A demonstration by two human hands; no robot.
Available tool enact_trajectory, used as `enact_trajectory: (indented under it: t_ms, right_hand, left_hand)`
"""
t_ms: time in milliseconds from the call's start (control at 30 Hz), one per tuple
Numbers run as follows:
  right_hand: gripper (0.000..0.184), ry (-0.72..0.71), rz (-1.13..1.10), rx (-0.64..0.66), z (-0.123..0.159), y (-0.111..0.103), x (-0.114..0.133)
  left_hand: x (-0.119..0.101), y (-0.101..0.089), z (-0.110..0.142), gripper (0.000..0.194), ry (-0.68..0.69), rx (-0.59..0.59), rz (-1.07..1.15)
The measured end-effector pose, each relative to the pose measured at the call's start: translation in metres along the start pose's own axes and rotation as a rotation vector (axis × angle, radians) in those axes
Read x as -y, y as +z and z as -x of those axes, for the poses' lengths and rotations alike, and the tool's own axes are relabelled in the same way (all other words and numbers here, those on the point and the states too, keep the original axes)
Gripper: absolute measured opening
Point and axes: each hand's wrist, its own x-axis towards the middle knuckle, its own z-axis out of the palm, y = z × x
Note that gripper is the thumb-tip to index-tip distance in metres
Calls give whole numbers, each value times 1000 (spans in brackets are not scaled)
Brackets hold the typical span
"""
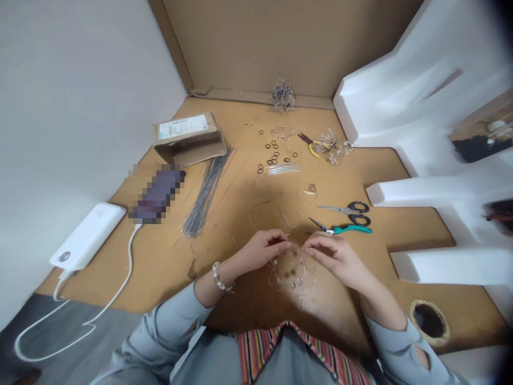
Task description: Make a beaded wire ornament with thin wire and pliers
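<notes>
Between my hands hangs a thin wire ring with small clear beads (294, 285), loose wire loops curling out from it. My left hand (269, 247), with a beaded bracelet (219, 278) on its wrist, pinches the upper left of this wire piece. On the upper right, my right hand (331, 254) pinches it too, thumb against forefinger. What exactly lies between the fingertips is too fine to see. Just beyond my right hand are teal-handled pliers (348, 229) and black-handled scissors (352, 211).
A bundle of grey wires (208, 192) lies left of centre, near an open cardboard box (190, 139). Farther back are several dark rings (273, 159), short wires (284, 169), yellow-handled pliers (312, 147) and a wire tangle (282, 97). A white power bank (88, 235) is at left; white foam (425, 192) borders the right.
</notes>
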Motion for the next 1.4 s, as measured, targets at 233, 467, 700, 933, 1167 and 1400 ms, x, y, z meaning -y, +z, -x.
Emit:
enact_trajectory:
  t_ms: [233, 467, 700, 933, 1167, 1400]
  right_hand:
    - [15, -147, 316, -6, 3, 9, 0]
    - [12, -156, 172, -7, 7, 1, 4]
    - [18, -137, 223, 150, 2, 8, 0]
    - [18, 62, -57, 47, 0, 1, 2]
    - [16, 97, -109, 18, 1, 2, 3]
    - [17, 103, -157, 18, -1, 7, 1]
  left_hand:
    - [5, 3, -2, 29, -28, -5, 45]
    - [8, 1, -3, 29, -39, -32, 12]
    - [5, 3, -2, 27, -46, -21, -6]
    - [-1, 2, 1, 26, 91, -26, -177]
    - [-28, -1, 17, 18, 385, -353, -454]
    - [-36, 22, 24, 19, 227, -154, -234]
